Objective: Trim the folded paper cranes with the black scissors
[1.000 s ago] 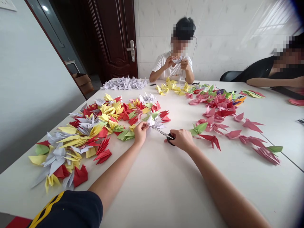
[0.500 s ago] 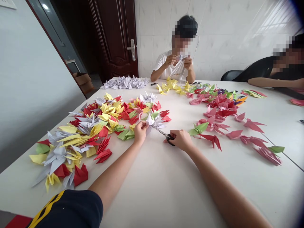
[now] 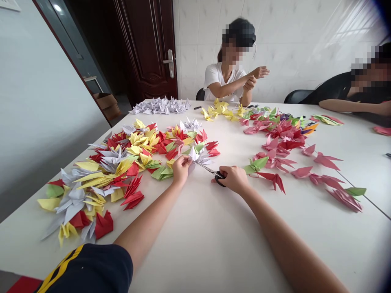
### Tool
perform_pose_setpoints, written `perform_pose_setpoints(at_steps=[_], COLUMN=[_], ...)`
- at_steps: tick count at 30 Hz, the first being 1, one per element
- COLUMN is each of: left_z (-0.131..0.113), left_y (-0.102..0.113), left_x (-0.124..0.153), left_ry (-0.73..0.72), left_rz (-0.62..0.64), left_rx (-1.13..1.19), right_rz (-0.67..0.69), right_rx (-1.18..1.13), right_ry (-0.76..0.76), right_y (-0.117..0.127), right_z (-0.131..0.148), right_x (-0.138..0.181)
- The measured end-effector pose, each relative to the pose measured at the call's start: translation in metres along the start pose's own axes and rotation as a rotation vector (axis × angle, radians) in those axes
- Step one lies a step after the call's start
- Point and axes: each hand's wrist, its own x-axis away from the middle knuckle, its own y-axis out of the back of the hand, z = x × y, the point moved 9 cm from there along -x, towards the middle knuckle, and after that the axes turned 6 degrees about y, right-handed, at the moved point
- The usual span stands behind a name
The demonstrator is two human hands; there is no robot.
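My left hand (image 3: 181, 169) pinches a white paper crane (image 3: 195, 156) at the near edge of a big heap of folded cranes (image 3: 122, 162). My right hand (image 3: 233, 178) is closed on the black handles of a pair of scissors (image 3: 210, 171). The blades point left and up toward the white crane and reach its edge. Both hands rest low on the white table (image 3: 214, 236), a hand's width apart.
A row of pink and red cranes (image 3: 287, 158) runs along the right side. White cranes (image 3: 160, 106) lie at the far end, yellow ones (image 3: 221, 110) beside them. A person in a white shirt (image 3: 227, 79) sits opposite; another person (image 3: 351, 93) leans on the table at the right.
My hands have hardly moved. The person opposite has turned to the right and stretched both hands out to that side.
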Motion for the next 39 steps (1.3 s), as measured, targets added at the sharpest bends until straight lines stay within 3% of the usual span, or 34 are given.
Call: perform_pose_setpoints(at_steps=[20,28,39], left_z=[-0.003,0.004,-0.012], left_y=[0.0,0.003,-0.003], left_x=[0.002,-0.001,0.005], left_ry=[-0.008,-0.005,-0.052], left_rz=[0.012,-0.03,0.069], left_rx=[-0.024,0.021,0.039], right_rz=[0.009,-0.239,-0.252], right_rx=[-0.051,-0.409,-0.336], right_ry=[-0.001,-0.085,-0.007], right_y=[-0.003,0.006,0.008], right_z=[0.001,-0.011,-0.01], right_x=[-0.001,0.004,0.003])
